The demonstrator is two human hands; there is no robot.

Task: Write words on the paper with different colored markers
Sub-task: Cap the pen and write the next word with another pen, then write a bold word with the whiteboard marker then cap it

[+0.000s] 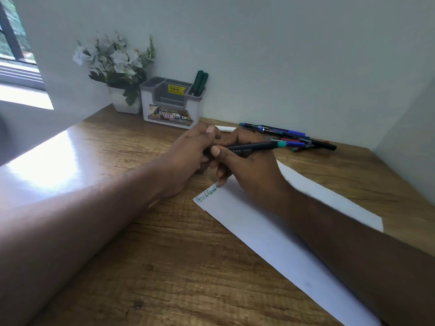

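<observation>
A white sheet of paper (254,222) lies slanted on the wooden desk (164,267), with a word in green ink (208,192) at its far left corner. My right hand (249,170) holds a black marker with a teal end (256,146), lying level above the paper. My left hand (190,151) is closed around the marker's other end, which is hidden; I cannot tell if a cap is in those fingers. Both hands meet over the paper's far corner.
Several more markers (294,136) lie in a loose pile at the back right of the desk, with a white object (224,128) just behind my hands. A grey-and-white desk organizer (171,102) holding green pens and a white flower pot (122,97) stand against the back wall.
</observation>
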